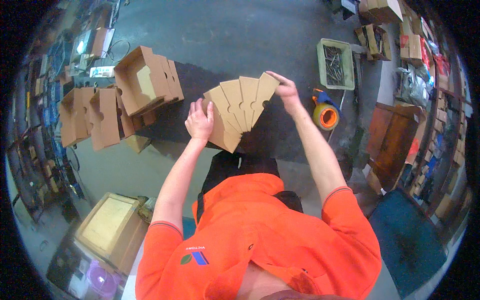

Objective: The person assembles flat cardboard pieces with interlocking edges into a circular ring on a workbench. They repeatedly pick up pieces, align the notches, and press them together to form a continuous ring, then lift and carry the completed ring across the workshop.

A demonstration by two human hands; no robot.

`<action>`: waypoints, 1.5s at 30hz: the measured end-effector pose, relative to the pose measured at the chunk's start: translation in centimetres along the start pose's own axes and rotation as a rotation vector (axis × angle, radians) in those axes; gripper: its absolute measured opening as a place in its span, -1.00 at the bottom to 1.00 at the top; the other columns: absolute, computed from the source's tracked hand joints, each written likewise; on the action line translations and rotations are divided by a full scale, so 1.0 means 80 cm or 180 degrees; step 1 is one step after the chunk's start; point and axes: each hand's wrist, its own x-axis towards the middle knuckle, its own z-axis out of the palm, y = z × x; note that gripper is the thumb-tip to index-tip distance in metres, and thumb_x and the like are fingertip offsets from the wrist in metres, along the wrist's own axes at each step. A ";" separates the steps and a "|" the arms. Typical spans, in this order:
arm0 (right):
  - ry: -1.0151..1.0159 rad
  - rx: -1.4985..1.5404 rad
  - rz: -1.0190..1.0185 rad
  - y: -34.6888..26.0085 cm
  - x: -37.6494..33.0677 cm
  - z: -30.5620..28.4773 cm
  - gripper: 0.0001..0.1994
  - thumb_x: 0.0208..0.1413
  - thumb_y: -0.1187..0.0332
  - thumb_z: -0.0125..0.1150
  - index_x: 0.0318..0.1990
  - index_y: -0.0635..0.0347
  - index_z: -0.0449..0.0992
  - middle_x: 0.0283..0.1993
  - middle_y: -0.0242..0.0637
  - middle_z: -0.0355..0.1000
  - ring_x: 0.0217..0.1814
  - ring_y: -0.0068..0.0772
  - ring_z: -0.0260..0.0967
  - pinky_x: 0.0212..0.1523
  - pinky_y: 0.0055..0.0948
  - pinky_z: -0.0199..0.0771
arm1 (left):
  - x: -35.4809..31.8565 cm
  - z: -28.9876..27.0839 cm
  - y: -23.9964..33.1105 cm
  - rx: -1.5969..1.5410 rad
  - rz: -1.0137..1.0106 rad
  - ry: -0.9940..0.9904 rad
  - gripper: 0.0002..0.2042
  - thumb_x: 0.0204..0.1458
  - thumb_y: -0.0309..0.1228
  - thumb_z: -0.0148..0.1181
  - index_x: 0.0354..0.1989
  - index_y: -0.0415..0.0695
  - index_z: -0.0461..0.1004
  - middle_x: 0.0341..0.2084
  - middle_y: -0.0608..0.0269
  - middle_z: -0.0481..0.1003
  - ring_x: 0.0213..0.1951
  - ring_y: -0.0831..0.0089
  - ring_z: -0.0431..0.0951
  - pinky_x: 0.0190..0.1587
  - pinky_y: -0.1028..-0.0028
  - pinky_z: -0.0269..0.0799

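Note:
A flat brown cardboard box blank [239, 111], with fanned flaps and round cut-outs, is held up in front of me over a dark worktable [280, 135]. My left hand [199, 121] grips its lower left side. My right hand [285, 89] pinches the top right flap. Both my bare forearms reach up from an orange shirt.
Several folded open cardboard boxes [145, 80] stand on the table's left end, with more [87, 120] beside them. An orange-cored tape roll [326, 115] lies to the right, and behind it a green crate [335, 64] of metal parts. A large carton [112, 227] sits on the floor lower left.

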 end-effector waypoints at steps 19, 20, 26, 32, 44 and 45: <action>-0.1830 -0.2912 -0.3584 -0.144 -0.079 0.313 -0.58 -0.35 0.25 0.21 -0.20 0.12 0.57 0.15 -0.08 0.31 0.33 -0.05 0.08 0.36 -0.03 -0.09 | -0.045 -0.013 -0.060 -0.0575 -0.0201 -0.0271 -0.57 0.08 -0.16 0.03 0.06 -0.14 0.29 -0.10 0.07 0.37 -0.04 0.10 0.41 -0.04 0.19 0.37; -0.2213 -0.3786 -0.3599 -0.142 -0.090 0.358 -0.60 -0.33 0.23 0.20 -0.22 0.12 0.59 0.14 -0.07 0.31 0.35 -0.04 0.04 0.38 0.02 -0.21 | -0.050 0.005 -0.072 -0.0646 -0.0274 -0.0173 -0.53 0.05 -0.21 0.06 0.11 -0.14 0.24 -0.03 0.05 0.35 0.03 0.09 0.35 0.02 0.19 0.33; -0.2460 -0.5544 -0.2860 -0.124 -0.067 0.398 -0.66 -0.25 0.18 0.16 -0.30 0.13 0.62 0.16 -0.17 0.29 0.39 -0.19 -0.02 0.37 0.16 -0.34 | -0.066 -0.094 -0.056 -0.1014 -0.0632 -0.0858 -0.72 0.08 -0.27 0.04 -0.20 -0.25 0.45 -0.34 -0.20 0.47 -0.23 0.04 0.53 -0.21 0.21 0.41; -0.2066 -0.2986 -0.3465 -0.154 -0.120 0.249 -0.50 -0.43 0.37 0.21 -0.15 0.25 0.47 0.09 -0.12 0.32 0.31 -0.15 0.12 0.30 0.13 -0.06 | -0.067 -0.152 -0.073 -0.6186 -0.1329 -0.0753 -0.60 0.15 -0.23 -0.04 0.07 -0.24 0.26 -0.04 0.02 0.43 -0.06 0.18 0.50 -0.11 0.25 0.50; -0.0681 -0.3011 -0.2108 -0.072 -0.280 0.138 -0.66 -0.40 0.44 0.05 -0.33 0.29 0.50 0.03 -0.13 0.39 0.17 0.08 0.25 0.24 -0.11 0.19 | -0.073 -0.177 0.090 -0.5626 -0.1197 -0.2562 -0.44 0.18 0.05 -0.20 0.15 -0.14 0.28 -0.04 0.19 0.45 -0.04 0.35 0.48 0.01 0.32 0.40; -0.0585 -0.2914 -0.2151 -0.076 -0.289 0.139 -0.67 -0.39 0.47 0.02 -0.32 0.29 0.50 0.03 -0.12 0.38 0.18 0.11 0.24 0.23 -0.10 0.19 | -0.072 -0.182 0.090 -0.5647 -0.0934 -0.2854 -0.42 0.17 0.08 -0.20 0.17 -0.14 0.26 -0.01 0.18 0.43 -0.01 0.33 0.46 0.04 0.31 0.37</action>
